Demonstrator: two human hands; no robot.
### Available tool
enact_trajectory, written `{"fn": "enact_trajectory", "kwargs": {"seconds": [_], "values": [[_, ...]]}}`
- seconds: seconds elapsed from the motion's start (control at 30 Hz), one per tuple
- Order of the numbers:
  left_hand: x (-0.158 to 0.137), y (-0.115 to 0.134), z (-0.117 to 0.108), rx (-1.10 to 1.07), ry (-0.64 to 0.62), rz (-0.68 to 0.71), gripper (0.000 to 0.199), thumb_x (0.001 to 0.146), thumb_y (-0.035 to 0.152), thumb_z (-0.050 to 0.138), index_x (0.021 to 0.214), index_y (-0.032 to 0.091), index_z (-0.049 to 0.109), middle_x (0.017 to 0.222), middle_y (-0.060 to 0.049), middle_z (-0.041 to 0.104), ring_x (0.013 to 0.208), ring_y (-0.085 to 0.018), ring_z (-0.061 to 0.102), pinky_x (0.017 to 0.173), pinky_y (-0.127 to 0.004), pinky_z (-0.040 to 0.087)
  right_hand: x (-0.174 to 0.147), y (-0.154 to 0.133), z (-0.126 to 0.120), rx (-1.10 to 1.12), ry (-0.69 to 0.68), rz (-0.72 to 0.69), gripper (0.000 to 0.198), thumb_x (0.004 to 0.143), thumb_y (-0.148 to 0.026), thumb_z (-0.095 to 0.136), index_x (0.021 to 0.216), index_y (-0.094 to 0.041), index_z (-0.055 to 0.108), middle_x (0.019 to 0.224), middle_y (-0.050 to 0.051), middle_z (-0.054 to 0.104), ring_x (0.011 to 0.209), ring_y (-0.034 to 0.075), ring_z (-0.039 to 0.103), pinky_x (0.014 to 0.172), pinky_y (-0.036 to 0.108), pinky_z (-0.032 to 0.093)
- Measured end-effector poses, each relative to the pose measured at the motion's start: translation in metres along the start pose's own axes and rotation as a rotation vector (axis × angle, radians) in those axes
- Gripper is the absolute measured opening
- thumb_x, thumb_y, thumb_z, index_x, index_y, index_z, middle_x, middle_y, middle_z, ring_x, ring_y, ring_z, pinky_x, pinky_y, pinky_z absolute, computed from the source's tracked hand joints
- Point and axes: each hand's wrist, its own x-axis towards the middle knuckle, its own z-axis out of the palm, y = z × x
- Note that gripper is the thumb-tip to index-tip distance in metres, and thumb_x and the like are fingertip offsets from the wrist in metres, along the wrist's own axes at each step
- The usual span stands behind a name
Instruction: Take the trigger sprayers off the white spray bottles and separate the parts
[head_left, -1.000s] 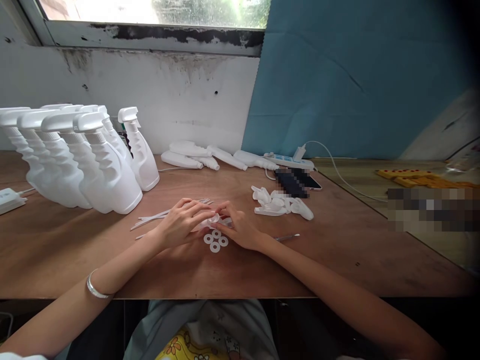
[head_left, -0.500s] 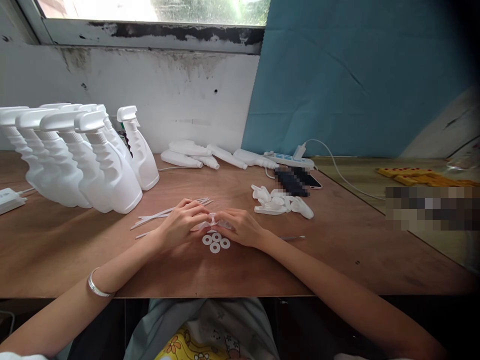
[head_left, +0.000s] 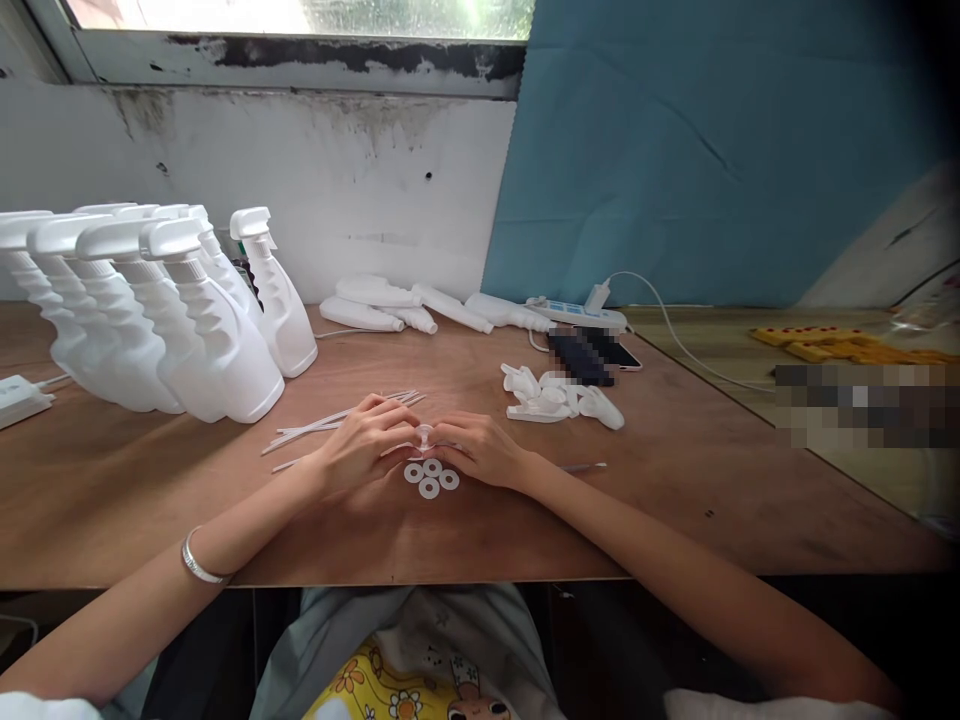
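Note:
My left hand (head_left: 375, 437) and my right hand (head_left: 476, 445) meet over the table, fingertips closed from both sides on a small piece of clear plastic (head_left: 425, 436). Fingers cover most of it, so its full shape is hidden. Just below the fingertips lie several flat white ring washers (head_left: 429, 488), laid close together. Thin white tubes (head_left: 315, 431) rest partly behind my left hand. To the right of my right hand, a pile of white sprayer parts (head_left: 551, 402) sits on the wood. One slim rod (head_left: 585, 467) shows beyond my right wrist.
Upright white spray bottles (head_left: 232, 350) crowd the left side. Several white bottles (head_left: 375, 292) lie along the wall, beside a power strip (head_left: 577, 316) and a phone (head_left: 621, 352). A white cable (head_left: 675, 340) runs rightward. The brown tabletop (head_left: 337, 545) ends near my body.
Less of the clear plastic shows around my fingers than before. Both hands stay over the washers, still pinching it. The whole view has shifted slightly.

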Motion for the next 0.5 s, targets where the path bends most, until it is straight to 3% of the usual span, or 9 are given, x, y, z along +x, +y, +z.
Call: {"fn": "enact_trajectory", "kwargs": {"seconds": [0.17,0.33,0.5], "values": [[-0.0017,0.0010,0.0017,-0.004,0.027,-0.018,0.014,0.087,0.028,0.048,0.087,0.021,0.060,0.093,-0.003,0.066,0.087,-0.016,0.056,0.080,-0.031,0.034,-0.0033,0.0000,0.0028,-0.023,0.041,0.034,0.011,0.088,-0.029,0.048,0.086,-0.019,0.052,0.077,0.004,0.064,0.071,0.015,0.060,0.063,0.024,0.045],[-0.0013,0.0044,0.0026,0.053,0.072,-0.060,0.019,0.084,0.035,0.052,0.089,0.019,0.059,0.096,-0.004,0.065,0.087,-0.017,0.056,0.078,-0.032,0.035,-0.0065,0.0011,0.0067,-0.001,0.113,0.106,0.026,0.084,-0.042,0.052,0.095,-0.019,0.044,0.081,0.005,0.063,0.072,0.016,0.064,0.062,0.024,0.048],[-0.0022,0.0030,0.0021,0.121,0.102,0.017,0.015,0.084,0.033,0.053,0.081,0.020,0.060,0.091,-0.004,0.065,0.084,-0.017,0.055,0.077,-0.032,0.036,-0.0047,0.0004,0.0073,-0.010,0.114,0.090,0.024,0.087,-0.042,0.047,0.092,-0.019,0.042,0.080,0.004,0.063,0.070,0.016,0.063,0.059,0.024,0.048]]}}
